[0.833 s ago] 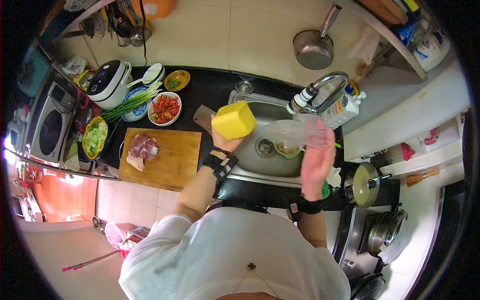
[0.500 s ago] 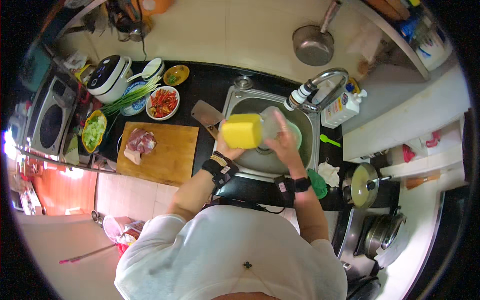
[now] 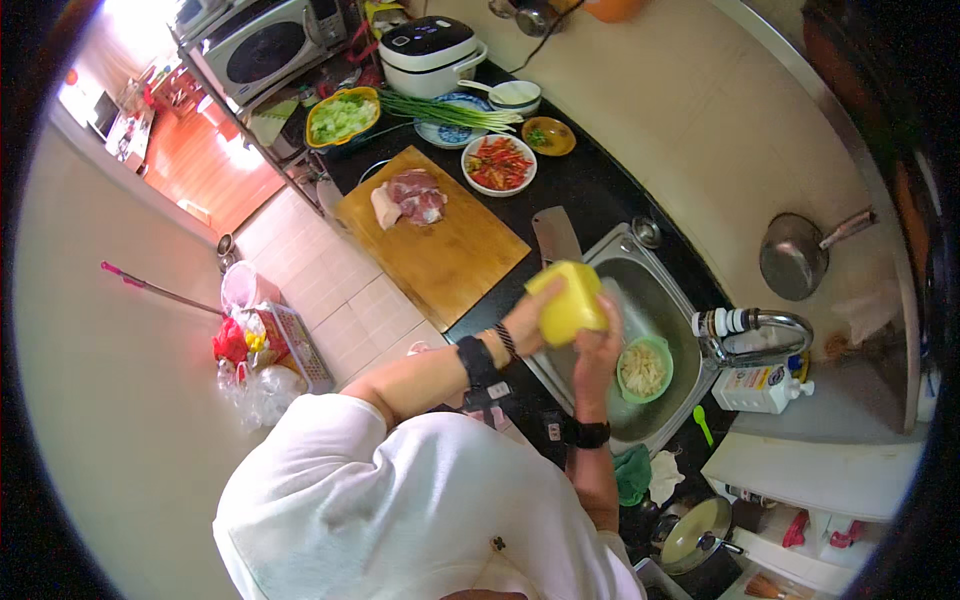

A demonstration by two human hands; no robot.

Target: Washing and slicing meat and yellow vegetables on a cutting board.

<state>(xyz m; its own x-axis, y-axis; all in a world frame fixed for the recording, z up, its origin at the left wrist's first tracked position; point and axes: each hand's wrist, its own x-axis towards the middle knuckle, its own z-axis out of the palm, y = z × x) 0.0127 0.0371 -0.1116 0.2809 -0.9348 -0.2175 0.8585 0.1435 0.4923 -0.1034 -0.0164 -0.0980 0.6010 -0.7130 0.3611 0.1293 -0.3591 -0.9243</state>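
- My left hand (image 3: 528, 318) wraps the near end of a yellow, blocky plastic container (image 3: 568, 300), fingers closed around its side; my right hand (image 3: 598, 345) closes on it from below and behind. Both hands grip the same thing.
- The yellow container is held in the air above the left rim of the stainless steel sink (image 3: 655, 290), tilted, with no part of it touching the table (image 3: 590, 190).
- Handling, as I judge it: the container looks rigid and light, smooth-walled, and probably wet over a sink, hence slippery. I would keep the hold on its two broad opposite faces, with one hand beneath as support, not on the corners.
- In the sink basin, just right of my hands, stands a small green plastic bowl (image 3: 644, 368) holding pale shredded food.
- A flat steel cleaver (image 3: 555, 236) lies on the dark table between the sink and a wooden cutting board (image 3: 440, 245), which carries a piece of raw pink meat (image 3: 412, 196).
- Farther back stand a white bowl of chopped red peppers (image 3: 498, 163) and a yellow bowl of chopped green vegetable (image 3: 342, 116).
- A chrome tap (image 3: 760, 330) curves over the sink's right side, with a white squeeze bottle (image 3: 760, 388) beside it.
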